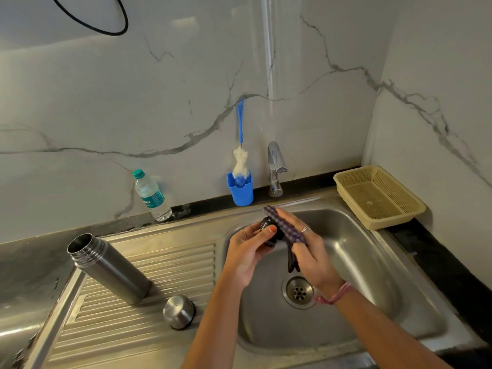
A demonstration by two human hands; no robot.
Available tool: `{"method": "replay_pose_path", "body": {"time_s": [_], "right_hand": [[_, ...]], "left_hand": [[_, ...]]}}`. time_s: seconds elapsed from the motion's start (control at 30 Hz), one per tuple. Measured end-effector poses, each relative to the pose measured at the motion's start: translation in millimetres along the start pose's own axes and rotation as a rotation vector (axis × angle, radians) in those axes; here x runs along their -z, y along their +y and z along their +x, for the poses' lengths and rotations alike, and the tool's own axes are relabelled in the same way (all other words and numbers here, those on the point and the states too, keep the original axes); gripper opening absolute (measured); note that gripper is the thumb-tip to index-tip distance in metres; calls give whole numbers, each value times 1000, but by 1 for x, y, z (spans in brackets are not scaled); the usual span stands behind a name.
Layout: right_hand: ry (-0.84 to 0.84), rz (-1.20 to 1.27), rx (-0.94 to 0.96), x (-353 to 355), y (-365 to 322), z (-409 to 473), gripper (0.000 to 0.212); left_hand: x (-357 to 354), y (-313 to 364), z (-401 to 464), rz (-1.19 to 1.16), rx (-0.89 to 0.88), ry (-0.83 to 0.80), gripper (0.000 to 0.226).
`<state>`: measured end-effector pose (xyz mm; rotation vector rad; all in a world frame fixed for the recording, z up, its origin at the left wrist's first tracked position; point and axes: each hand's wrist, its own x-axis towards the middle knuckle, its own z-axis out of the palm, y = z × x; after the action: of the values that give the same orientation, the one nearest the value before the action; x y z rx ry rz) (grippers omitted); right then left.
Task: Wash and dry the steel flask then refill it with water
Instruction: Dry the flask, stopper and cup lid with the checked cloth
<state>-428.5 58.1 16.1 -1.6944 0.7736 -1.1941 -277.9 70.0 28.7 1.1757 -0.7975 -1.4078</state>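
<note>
Both forearms are left bare of sleeves, a thin ring is worn on the left hand [246, 251] with an orange-painted thumbnail, and a ring and a pink thread wristband are worn on the right hand [310, 251].

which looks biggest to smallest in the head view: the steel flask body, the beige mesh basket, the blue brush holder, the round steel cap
1. Steel flask body and beige mesh basket: alike, and the flask is nearer, so unranked.
2. Blue brush holder and round steel cap: also too close to rank.
</note>
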Motion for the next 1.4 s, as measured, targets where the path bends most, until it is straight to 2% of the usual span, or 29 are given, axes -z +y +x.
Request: {"method": "replay_pose_path", "body": {"time_s": [0.07, 0.13, 0.3, 0.4, 0.5, 0.57, 0.67, 0.77, 0.83, 0.9, 0.97, 1.03, 1.13, 1.2, 1.27, 1.4], "right_hand": [[101, 231, -184, 1, 6, 4, 42], [107, 218, -260, 0, 9, 13, 39], [31, -136, -29, -10, 3, 11, 58], [20, -24, 13, -9, 16, -4, 59], [90, 179, -168, -5, 23, 2, 49], [50, 80, -190, -4, 21, 13, 47], [-1, -94, -40, -11, 10, 22, 52], [-37, -69, 31, -18, 15, 15, 56], [-25, 120, -67, -23, 18, 9, 50], [45, 263, -247, -31, 20, 13, 41], [61, 253, -332, -40, 21, 21, 35], [19, 154, -269, -49, 17, 23, 45], [-87, 43, -179, -57, 12, 21, 53], [-126, 160, -209, -57, 17, 15, 50], [-77, 368, -344, -58, 20, 10, 47], [147, 526, -495, -67, 28, -3, 49]], "left_hand": [[-3, 0, -1, -27, 27, -19, 27], [-5, 0, 0, -31, 39, -18, 25], [2, 3, 9, -43, 16, 21, 44], [5, -1, 8, -71, 29, 44, 39], [2, -6, 2, -49, 70, 0, 25], [1, -6, 0, -35, 78, -6, 25], [7, -2, 2, -68, 68, 37, 36], [18, 3, 2, -85, 51, 92, 47], [24, 3, 0, -86, 54, 93, 46], [29, 2, -3, -56, 62, 60, 40], [34, 2, -6, -26, 55, 53, 35], [40, 4, -6, 13, 26, 101, 37], [56, 8, -5, 156, -14, 215, 40], [68, 8, -5, 315, -35, 280, 50], [82, 7, -5, 518, -34, 346, 64], [119, 9, -3, 969, -90, 407, 64]]}}
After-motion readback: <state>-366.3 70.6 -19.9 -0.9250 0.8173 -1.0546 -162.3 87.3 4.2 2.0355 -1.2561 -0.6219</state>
